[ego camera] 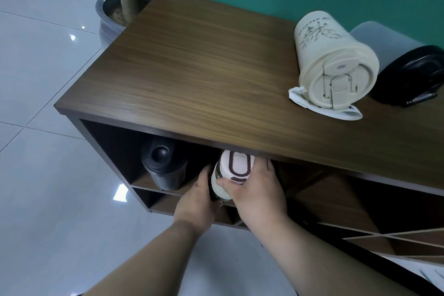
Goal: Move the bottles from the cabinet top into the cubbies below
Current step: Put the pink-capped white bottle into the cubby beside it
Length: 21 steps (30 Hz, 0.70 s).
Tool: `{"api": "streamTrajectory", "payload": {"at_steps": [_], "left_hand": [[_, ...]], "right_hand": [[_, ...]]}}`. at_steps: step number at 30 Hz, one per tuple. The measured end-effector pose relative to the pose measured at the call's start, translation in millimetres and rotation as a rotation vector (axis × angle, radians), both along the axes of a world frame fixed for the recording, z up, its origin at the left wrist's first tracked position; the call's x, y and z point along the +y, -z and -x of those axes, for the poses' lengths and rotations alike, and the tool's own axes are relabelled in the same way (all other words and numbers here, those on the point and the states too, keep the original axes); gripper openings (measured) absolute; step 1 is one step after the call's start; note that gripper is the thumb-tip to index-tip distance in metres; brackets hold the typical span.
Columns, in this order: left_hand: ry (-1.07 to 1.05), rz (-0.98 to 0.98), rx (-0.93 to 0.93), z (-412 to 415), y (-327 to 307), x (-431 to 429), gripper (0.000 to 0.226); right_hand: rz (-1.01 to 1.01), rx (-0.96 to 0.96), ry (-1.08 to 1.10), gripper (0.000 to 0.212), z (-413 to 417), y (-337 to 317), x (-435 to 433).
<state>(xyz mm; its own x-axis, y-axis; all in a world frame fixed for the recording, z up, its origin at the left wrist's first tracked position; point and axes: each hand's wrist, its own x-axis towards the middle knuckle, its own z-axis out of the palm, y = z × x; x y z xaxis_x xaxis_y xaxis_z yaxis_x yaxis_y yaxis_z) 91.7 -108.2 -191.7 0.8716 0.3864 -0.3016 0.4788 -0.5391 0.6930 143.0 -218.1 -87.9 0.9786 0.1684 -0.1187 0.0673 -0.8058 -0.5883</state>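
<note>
Clasping the white-lidded bottle [231, 175] upright between left hand [199, 202] and right hand [254, 192], we hold it at the top cubby's [115, 149] front edge, just right of the black bottle [163, 166].

Cream leaf-printed bottle [336, 65], wood-grain brown cabinet top [192, 67]

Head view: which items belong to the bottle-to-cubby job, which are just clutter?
Job: white-lidded bottle held in both hands, black bottle in the cubby, cream tumbler, grey black-lidded tumbler, cabinet top.
Clutter: plant pot, white cloth.
</note>
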Motion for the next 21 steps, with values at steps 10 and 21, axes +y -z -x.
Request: {"api": "streamTrajectory", "payload": {"at_steps": [10, 21], "left_hand": [[0.011, 0.021, -0.018, -2, 5, 1, 0.098], [0.017, 0.132, -0.014, 14, -11, 7, 0.108]], "right_hand": [[-0.014, -0.030, 0.014, 0.089, 2, 5, 0], [0.006, 0.025, -0.081, 0.111, 25, -12, -18]]}}
